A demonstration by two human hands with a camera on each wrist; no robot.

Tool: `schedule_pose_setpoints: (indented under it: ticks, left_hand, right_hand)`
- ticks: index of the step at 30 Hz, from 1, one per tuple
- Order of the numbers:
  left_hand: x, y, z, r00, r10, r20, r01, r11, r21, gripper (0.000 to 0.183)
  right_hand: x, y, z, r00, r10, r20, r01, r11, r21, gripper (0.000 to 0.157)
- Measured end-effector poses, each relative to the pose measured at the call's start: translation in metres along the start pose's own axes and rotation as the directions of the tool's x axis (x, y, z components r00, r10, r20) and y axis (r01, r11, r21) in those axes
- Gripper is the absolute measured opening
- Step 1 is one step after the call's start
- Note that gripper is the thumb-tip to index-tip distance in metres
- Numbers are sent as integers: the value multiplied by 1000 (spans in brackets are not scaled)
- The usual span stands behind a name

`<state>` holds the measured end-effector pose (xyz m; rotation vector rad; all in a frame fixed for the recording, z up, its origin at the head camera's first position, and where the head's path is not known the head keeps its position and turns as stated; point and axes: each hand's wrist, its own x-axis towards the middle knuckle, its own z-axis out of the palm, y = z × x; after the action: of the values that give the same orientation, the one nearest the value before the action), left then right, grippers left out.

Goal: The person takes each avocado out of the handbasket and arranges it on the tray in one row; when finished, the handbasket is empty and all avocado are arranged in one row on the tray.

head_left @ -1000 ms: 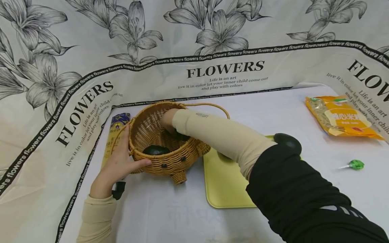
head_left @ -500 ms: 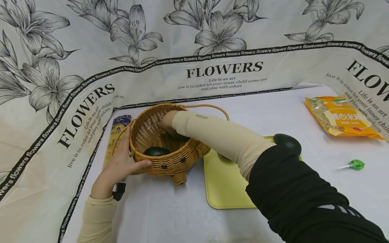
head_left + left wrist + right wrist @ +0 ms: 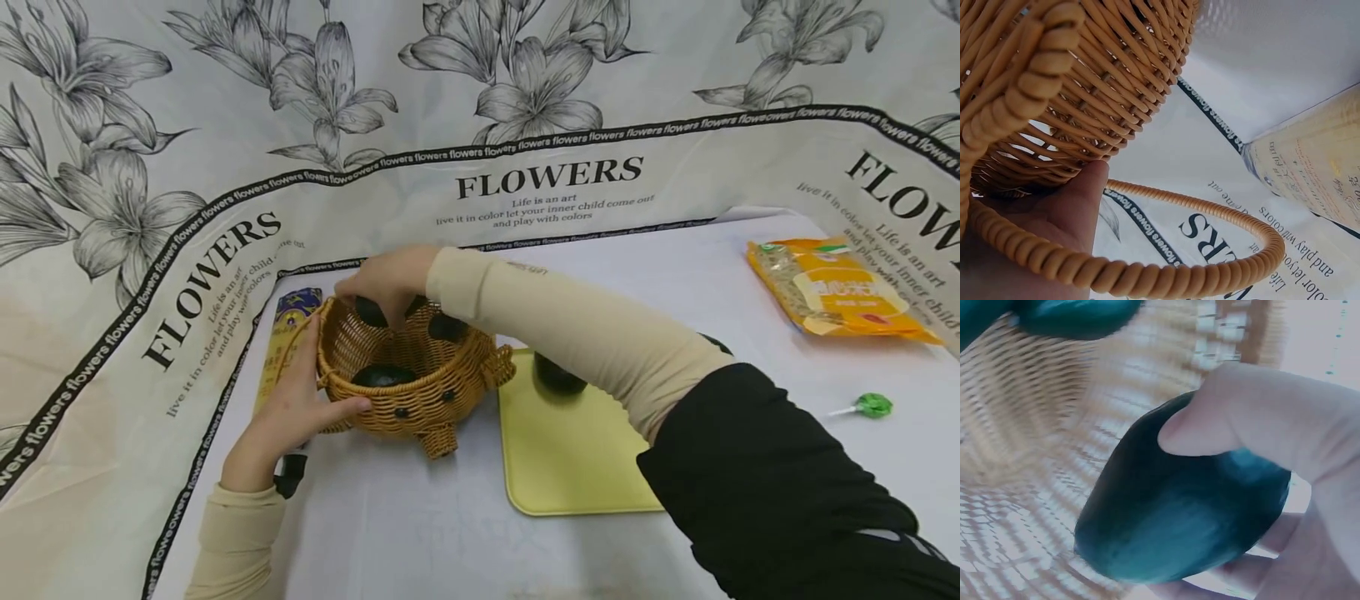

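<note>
A dark green avocado (image 3: pixel 1179 506) is held in my right hand (image 3: pixel 390 279), thumb on top and fingers beneath, over the far rim of a wicker basket (image 3: pixel 420 398). Two more dark avocados show at the basket, one inside near the front (image 3: pixel 385 375), the other by the right wrist (image 3: pixel 447 327). My left hand (image 3: pixel 288 408) rests spread against the basket's left outer side, thumb along the front and fingers up the side. A basket handle (image 3: pixel 1166 278) loops across that hand in the left wrist view.
A yellow tray (image 3: pixel 577 467) lies right of the basket, a dark avocado (image 3: pixel 557 375) on it, partly behind my right sleeve. Farther right are an orange food packet (image 3: pixel 840 292) and a green lollipop (image 3: pixel 873 406). A yellow-and-blue package (image 3: pixel 288 329) lies left of the basket.
My right hand has risen from inside the basket to its far rim with an avocado in it. My left hand stays against the basket's side.
</note>
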<state>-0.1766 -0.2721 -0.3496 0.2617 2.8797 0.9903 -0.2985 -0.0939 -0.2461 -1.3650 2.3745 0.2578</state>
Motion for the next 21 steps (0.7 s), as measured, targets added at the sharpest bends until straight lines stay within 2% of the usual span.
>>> schedule_pose_setpoints:
  ticks: [3,6,11,16,18,21]
  left_hand:
    - [0,0,0,1000,7,4,-7,1000,-6,124]
    - [0,-1,-1,1000,20,0,-20,999,-26,124]
    - [1,-2,-1,1000,27,7,-27,999,-40,124]
    - [2,-2,-4,1000,19,6,-19,1000,-11,125]
    - [2,-1,-5,1000,12,8,-12,1000,0,125]
    - [3,-1,-6,1000,3,18,-3,1000,14,125]
  right_hand:
    - [-28,-1,-13,993,-50,-103,54,998,36,58]
    - [-61,0,-19,981,-66,-183,71,997,20,59]
    - [-117,5,-7,953,-89,-289,94,996,6,59]
    - [-158,8,11,927,-119,-356,114,993,-34,58]
    - [-171,8,19,909,-152,-388,135,988,-73,58]
    - [-187,6,32,858,-235,-456,186,971,-149,56]
